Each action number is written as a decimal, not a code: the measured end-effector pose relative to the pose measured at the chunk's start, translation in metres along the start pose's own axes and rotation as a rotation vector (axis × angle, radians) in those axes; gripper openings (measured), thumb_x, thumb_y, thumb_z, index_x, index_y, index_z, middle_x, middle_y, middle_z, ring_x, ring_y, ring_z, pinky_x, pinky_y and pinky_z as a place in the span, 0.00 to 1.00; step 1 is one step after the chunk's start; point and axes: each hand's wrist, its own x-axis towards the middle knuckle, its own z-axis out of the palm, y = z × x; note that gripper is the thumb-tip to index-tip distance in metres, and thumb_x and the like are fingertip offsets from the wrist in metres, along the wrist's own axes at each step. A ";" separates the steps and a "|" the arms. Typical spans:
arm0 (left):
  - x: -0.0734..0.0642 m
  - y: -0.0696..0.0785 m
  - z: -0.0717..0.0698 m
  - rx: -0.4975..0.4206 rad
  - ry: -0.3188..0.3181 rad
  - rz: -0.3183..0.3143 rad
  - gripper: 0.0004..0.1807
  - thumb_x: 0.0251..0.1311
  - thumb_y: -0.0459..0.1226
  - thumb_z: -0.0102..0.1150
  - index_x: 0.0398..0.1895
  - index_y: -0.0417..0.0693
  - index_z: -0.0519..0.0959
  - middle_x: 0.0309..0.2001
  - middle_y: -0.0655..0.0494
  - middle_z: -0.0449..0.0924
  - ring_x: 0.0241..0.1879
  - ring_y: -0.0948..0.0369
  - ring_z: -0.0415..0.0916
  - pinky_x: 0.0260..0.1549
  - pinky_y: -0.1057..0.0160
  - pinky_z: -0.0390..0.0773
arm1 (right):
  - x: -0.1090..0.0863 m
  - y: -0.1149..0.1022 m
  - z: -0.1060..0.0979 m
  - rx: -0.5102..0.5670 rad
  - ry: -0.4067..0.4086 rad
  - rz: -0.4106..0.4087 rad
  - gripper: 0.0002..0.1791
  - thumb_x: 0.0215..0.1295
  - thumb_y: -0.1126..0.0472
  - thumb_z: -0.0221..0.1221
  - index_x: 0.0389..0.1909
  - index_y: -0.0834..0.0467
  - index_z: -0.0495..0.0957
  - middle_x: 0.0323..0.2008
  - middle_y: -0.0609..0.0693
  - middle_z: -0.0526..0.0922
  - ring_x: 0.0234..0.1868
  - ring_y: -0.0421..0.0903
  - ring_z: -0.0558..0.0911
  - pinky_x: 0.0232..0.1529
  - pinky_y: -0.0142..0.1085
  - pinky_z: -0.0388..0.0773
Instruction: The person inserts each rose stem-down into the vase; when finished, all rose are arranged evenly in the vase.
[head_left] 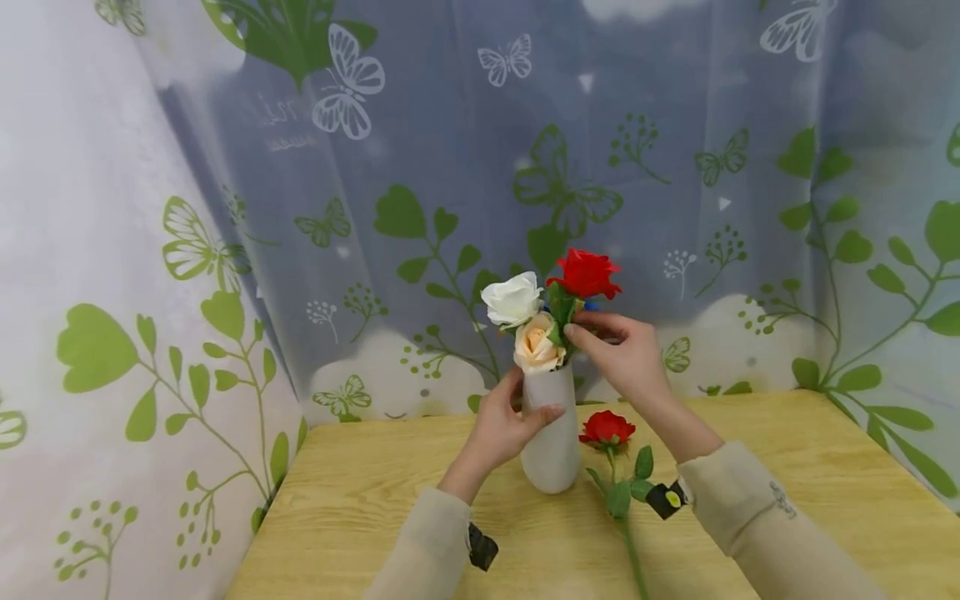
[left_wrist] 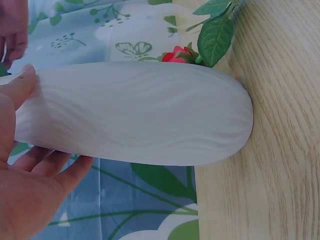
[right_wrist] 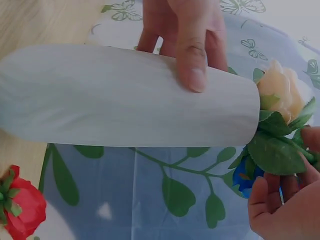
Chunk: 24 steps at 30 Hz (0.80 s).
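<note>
A white vase (head_left: pixel 551 454) with a wavy surface stands upright on the wooden table. My left hand (head_left: pixel 497 427) grips it near the top, thumb across the front and fingers round the far side. Above the mouth, my right hand (head_left: pixel 628 357) pinches the green stem of a red rose (head_left: pixel 587 273) between thumb and fingers. A white rose (head_left: pixel 512 298) and a peach rose (head_left: pixel 538 343) lean out of the vase to the left. Partly hidden behind the leaves is a blue flower (right_wrist: pixel 245 176). The lower end of the held stem is hidden.
Another red rose (head_left: pixel 607 427) lies on the table (head_left: pixel 360 500) just right of the vase, its leafy stem (head_left: pixel 633 554) running toward the front edge. Behind the table hangs a curtain (head_left: pixel 435 100) printed with butterflies and leaves.
</note>
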 end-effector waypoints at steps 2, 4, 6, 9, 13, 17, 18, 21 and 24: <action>0.000 -0.001 -0.001 0.002 0.006 0.006 0.36 0.68 0.46 0.72 0.76 0.54 0.68 0.67 0.48 0.80 0.64 0.50 0.81 0.59 0.46 0.83 | 0.003 -0.003 0.001 0.014 0.012 -0.003 0.22 0.73 0.47 0.66 0.59 0.56 0.87 0.54 0.57 0.90 0.44 0.38 0.82 0.43 0.29 0.81; 0.001 -0.002 -0.001 0.007 0.008 0.009 0.37 0.68 0.46 0.72 0.77 0.56 0.68 0.67 0.49 0.79 0.64 0.50 0.81 0.59 0.47 0.83 | 0.005 -0.005 0.003 0.018 0.019 0.012 0.22 0.73 0.48 0.66 0.59 0.57 0.87 0.55 0.58 0.89 0.46 0.37 0.82 0.44 0.29 0.80; 0.000 -0.002 -0.001 0.009 0.006 0.004 0.37 0.68 0.46 0.72 0.77 0.57 0.68 0.68 0.50 0.79 0.64 0.51 0.80 0.60 0.47 0.83 | 0.005 -0.005 0.005 0.023 0.032 0.040 0.22 0.72 0.48 0.66 0.59 0.58 0.87 0.55 0.58 0.89 0.46 0.37 0.82 0.43 0.28 0.80; 0.000 -0.002 -0.001 0.005 0.000 -0.002 0.37 0.68 0.47 0.72 0.77 0.56 0.68 0.68 0.49 0.79 0.64 0.50 0.80 0.60 0.46 0.82 | 0.002 -0.002 0.010 0.022 0.047 0.050 0.20 0.72 0.51 0.66 0.57 0.60 0.88 0.53 0.58 0.90 0.44 0.35 0.82 0.42 0.26 0.79; 0.001 0.000 0.000 -0.002 0.005 -0.002 0.37 0.67 0.45 0.72 0.76 0.52 0.69 0.67 0.48 0.79 0.64 0.48 0.81 0.60 0.46 0.83 | -0.004 0.008 0.016 0.049 0.019 0.016 0.17 0.72 0.59 0.64 0.54 0.65 0.88 0.50 0.62 0.90 0.39 0.30 0.82 0.41 0.25 0.80; 0.002 0.001 0.000 0.008 0.008 0.005 0.36 0.67 0.45 0.72 0.75 0.50 0.69 0.67 0.48 0.79 0.64 0.49 0.81 0.60 0.46 0.83 | -0.007 0.015 0.020 0.077 0.014 0.018 0.16 0.72 0.61 0.63 0.53 0.66 0.88 0.51 0.64 0.89 0.39 0.31 0.82 0.41 0.25 0.80; 0.002 0.001 0.000 0.012 0.006 0.005 0.36 0.67 0.46 0.72 0.75 0.50 0.69 0.67 0.48 0.79 0.64 0.49 0.80 0.60 0.46 0.83 | -0.007 0.016 0.020 0.073 0.023 0.022 0.16 0.72 0.61 0.63 0.54 0.65 0.88 0.52 0.63 0.89 0.41 0.33 0.83 0.42 0.24 0.80; 0.002 0.000 0.001 0.012 0.006 0.010 0.36 0.67 0.46 0.72 0.74 0.50 0.69 0.67 0.48 0.79 0.65 0.49 0.80 0.60 0.46 0.83 | -0.007 0.016 0.020 0.054 0.034 0.029 0.16 0.71 0.60 0.64 0.54 0.65 0.88 0.54 0.63 0.88 0.44 0.39 0.84 0.43 0.25 0.80; 0.000 -0.002 0.001 0.011 0.006 0.005 0.36 0.67 0.46 0.72 0.75 0.51 0.69 0.68 0.48 0.79 0.65 0.49 0.80 0.61 0.45 0.82 | -0.009 0.018 0.017 0.063 0.013 0.054 0.18 0.71 0.59 0.64 0.55 0.65 0.88 0.54 0.62 0.89 0.45 0.40 0.85 0.45 0.25 0.80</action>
